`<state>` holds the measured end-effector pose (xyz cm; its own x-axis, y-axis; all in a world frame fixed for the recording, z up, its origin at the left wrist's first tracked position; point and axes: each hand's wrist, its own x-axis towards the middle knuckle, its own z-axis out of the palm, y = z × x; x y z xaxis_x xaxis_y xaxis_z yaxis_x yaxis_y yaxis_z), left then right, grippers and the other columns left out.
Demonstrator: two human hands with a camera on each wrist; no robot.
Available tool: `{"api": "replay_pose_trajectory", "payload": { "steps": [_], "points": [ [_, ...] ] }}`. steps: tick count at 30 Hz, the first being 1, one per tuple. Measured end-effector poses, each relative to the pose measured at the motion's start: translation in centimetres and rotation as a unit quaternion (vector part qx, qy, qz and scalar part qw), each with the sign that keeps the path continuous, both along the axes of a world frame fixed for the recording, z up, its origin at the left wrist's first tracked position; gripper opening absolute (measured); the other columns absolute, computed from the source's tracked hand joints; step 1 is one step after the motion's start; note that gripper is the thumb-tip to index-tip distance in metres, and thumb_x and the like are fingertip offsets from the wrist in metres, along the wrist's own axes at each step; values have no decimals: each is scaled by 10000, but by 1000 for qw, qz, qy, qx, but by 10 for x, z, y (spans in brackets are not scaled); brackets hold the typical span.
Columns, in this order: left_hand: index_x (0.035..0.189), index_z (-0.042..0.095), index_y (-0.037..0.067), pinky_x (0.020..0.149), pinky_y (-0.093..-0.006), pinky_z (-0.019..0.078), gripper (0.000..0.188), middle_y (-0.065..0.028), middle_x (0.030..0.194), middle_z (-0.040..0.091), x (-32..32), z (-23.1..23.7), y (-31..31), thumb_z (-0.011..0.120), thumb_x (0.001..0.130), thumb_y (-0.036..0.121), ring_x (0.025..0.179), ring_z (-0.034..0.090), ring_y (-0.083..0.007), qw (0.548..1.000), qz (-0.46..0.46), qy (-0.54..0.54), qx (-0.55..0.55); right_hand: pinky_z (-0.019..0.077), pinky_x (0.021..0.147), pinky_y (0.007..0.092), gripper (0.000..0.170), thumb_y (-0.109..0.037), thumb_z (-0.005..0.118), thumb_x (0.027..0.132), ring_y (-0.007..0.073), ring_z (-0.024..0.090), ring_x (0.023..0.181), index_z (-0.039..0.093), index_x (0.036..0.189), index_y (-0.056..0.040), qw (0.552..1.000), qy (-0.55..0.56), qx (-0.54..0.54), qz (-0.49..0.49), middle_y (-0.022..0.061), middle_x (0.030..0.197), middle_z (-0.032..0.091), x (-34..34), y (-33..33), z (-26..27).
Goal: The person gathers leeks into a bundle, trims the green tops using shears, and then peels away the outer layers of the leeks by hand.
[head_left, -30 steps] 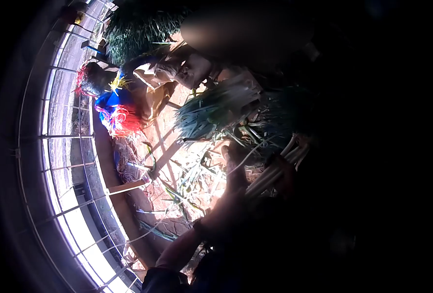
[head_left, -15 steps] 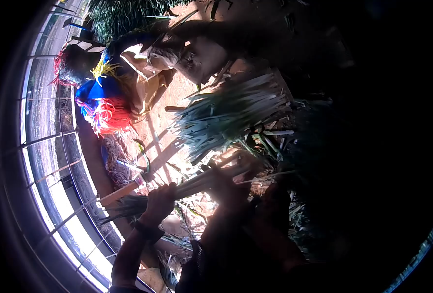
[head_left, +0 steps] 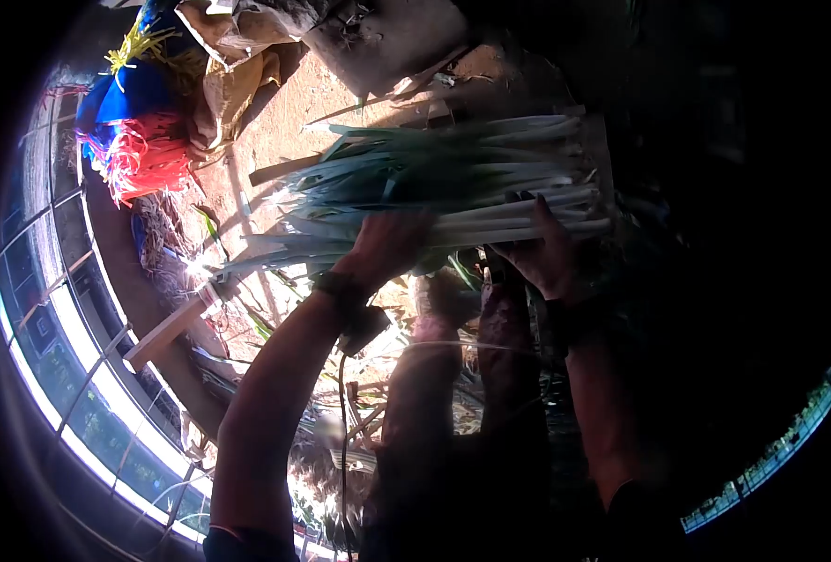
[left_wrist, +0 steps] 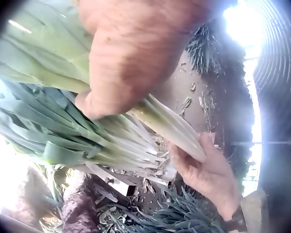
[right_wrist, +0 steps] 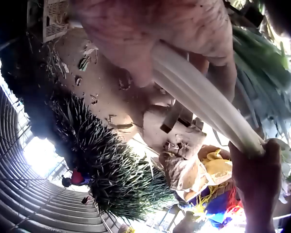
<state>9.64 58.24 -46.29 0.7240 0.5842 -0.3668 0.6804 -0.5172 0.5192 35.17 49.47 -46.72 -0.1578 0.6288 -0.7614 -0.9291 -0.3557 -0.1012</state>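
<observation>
In the head view, my left hand (head_left: 392, 245) grips several long white-and-green stalks (head_left: 486, 225) around their middle, over the near side of a pile of similar stalks (head_left: 434, 173). My right hand (head_left: 549, 258) holds their white ends, thumb on top. The left wrist view shows my left hand (left_wrist: 136, 53) curled over the stalks and my right hand (left_wrist: 206, 170) at the pale tips (left_wrist: 184, 138). White shafts (right_wrist: 203, 97) run from my right hand (right_wrist: 169, 34) to my left hand (right_wrist: 257, 174) in the right wrist view.
A wooden board (head_left: 598, 169) borders the pile's white ends. Blue and red bundles of strips (head_left: 148, 155) and brown sacking (head_left: 233, 98) lie at upper left. A wooden bar (head_left: 167, 332) is at left. More green leaves (right_wrist: 106, 160) stand in a large heap.
Both hands have moved up to the pile with the held stalks, which lay lower and more slanted half a second ago. The head view has shifted, bringing the pile nearer its middle.
</observation>
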Motion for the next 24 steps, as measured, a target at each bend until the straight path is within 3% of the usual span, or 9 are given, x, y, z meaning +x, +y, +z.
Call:
{"api": "replay_pose_trajectory", "payload": {
  "steps": [2,4,8,12,13,17,19,22,24],
  "points": [
    [1090,560,78,716,-536,523,238,-175,909,695,24,-22,13,584,853,86,871,683,-404,1000,3,-10,5,426,1099,534,546,-372,627,996,324,503,1271,419,1383,-49,1000,9,-14,-1,141,1349,523,19,17,-21],
    [1079,556,70,736,-536,517,237,-175,911,683,42,-43,22,592,845,79,886,677,-391,996,4,81,-50,429,1074,590,532,-400,616,999,332,504,1263,440,1372,-65,996,-51,-67,-3,134,1317,538,29,27,-45],
    [1119,574,67,835,-484,479,281,-148,968,644,50,-82,29,599,844,122,959,635,-343,992,9,121,26,425,1089,553,437,-351,617,1005,293,524,1255,498,1342,-99,998,-20,-43,33,96,1305,568,49,49,-100],
    [1105,596,75,901,-466,454,359,-133,977,632,50,-105,35,720,781,167,994,614,-336,992,57,69,86,585,952,473,384,-294,581,1027,285,583,1207,517,1339,-80,995,-14,-80,54,110,1334,564,69,58,-171],
    [1120,603,75,917,-456,441,394,-130,997,625,50,-109,33,740,767,186,1011,602,-328,992,72,56,84,636,862,415,392,-291,629,995,257,631,1108,540,1303,-65,992,-34,-108,50,109,1264,599,64,58,-170],
    [1124,604,62,913,-453,444,407,-128,993,617,54,-95,32,741,764,195,989,597,-321,989,77,-14,125,629,831,396,383,-272,673,953,242,629,1070,564,1253,-62,972,-140,-164,91,108,1192,615,62,74,-143],
    [1119,605,38,926,-465,439,370,-124,963,596,56,-85,29,706,791,176,957,589,-317,987,82,2,141,610,779,358,341,-251,689,916,211,645,961,597,1184,-61,956,-225,-144,126,96,1084,631,60,78,-118],
    [1134,602,15,937,-478,431,343,-122,925,570,59,-69,23,653,819,142,919,586,-315,983,33,91,156,577,752,326,284,-218,689,898,189,654,868,618,1126,-66,954,-212,-144,155,75,990,645,65,75,-111],
    [1105,599,8,929,-471,429,310,-123,914,564,59,-57,24,626,818,124,897,583,-307,981,37,85,168,551,717,292,264,-210,717,883,163,650,791,629,1092,-75,962,-232,-78,118,40,930,659,61,72,-99]
  ]
}}
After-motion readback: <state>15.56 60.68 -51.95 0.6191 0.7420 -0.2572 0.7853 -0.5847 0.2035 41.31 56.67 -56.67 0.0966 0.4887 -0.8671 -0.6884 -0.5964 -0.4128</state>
